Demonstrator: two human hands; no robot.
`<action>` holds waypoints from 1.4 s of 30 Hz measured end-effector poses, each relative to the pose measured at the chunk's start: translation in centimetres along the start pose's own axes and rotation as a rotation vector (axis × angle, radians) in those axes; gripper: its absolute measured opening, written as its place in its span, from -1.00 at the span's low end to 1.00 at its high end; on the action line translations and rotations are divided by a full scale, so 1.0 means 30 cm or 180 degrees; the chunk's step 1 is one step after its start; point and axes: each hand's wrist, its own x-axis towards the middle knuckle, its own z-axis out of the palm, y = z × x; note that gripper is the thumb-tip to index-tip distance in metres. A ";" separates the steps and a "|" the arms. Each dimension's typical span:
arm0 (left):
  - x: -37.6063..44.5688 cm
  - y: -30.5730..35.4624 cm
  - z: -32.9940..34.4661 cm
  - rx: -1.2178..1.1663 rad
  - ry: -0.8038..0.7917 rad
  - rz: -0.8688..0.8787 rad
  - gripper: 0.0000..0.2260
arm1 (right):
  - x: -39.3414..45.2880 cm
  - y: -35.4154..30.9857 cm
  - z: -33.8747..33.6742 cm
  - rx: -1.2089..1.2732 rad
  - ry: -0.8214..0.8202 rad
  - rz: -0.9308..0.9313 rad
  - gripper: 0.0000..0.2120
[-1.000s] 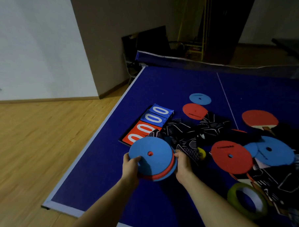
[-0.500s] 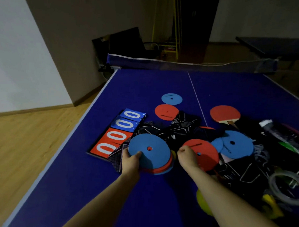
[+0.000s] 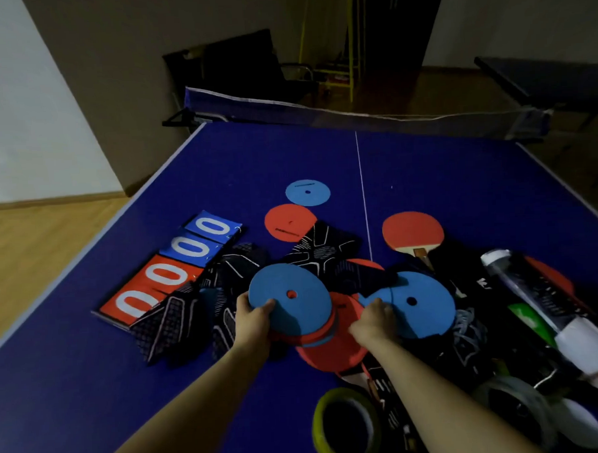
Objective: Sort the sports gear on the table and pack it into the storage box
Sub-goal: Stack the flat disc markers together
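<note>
My left hand [image 3: 252, 319] grips stack of flat discs [image 3: 290, 303], blue one on top, thumb over upper face. My right hand [image 3: 375, 320] curls on edge of red disc [image 3: 334, 353] lying under stack; exact pinch unclear. Blue disc [image 3: 421, 305] just beside right hand. Scoreboard [image 3: 169, 266] left, paddle [image 3: 412, 231] beyond, on table [image 3: 92, 389]. Storage box not visible.

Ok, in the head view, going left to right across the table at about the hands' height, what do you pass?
Scoreboard flip cards → black patterned gloves → left hand gripping the stack of discs → right hand → blue disc → clear tube.
</note>
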 end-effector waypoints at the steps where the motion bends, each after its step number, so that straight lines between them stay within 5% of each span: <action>1: -0.001 -0.013 0.018 -0.0029 -0.0010 -0.0014 -0.71 | 0.016 0.010 -0.009 0.0082 0.0014 0.0018 -0.67; 2: -0.003 -0.023 0.029 -0.0053 -0.0034 -0.0026 -0.71 | 0.027 0.021 -0.013 0.0163 -0.0003 -0.0018 -0.92; 5: -0.012 -0.045 0.071 -0.0094 -0.0075 -0.0017 -0.73 | 0.058 0.041 -0.026 0.0426 0.0048 -0.0220 -0.78; 12: -0.026 -0.102 0.120 -0.0071 -0.0040 -0.0016 -0.70 | 0.066 0.071 -0.043 0.2090 -0.0346 -0.0051 -0.90; 15: -0.024 -0.121 0.119 -0.0011 -0.0045 -0.0031 -0.66 | 0.063 0.070 -0.045 0.2579 -0.0425 0.0129 -0.79; 27: -0.048 -0.104 0.188 -0.0207 -0.0281 -0.0345 -0.54 | 0.046 -0.023 -0.154 0.3347 -0.0908 0.0207 -0.75; 33: -0.035 -0.085 0.201 -0.0149 -0.0054 0.0156 -0.60 | 0.082 -0.026 -0.175 0.2348 -0.0703 -0.0109 -0.58; 37: -0.034 -0.052 0.233 -0.0066 0.0086 0.0406 -0.61 | 0.111 0.052 -0.171 0.0733 0.0142 -0.0212 -0.70; 42: -0.008 -0.052 0.208 -0.0173 0.0371 0.0336 -0.55 | 0.117 0.104 -0.146 -0.0113 0.0083 -0.0311 -0.54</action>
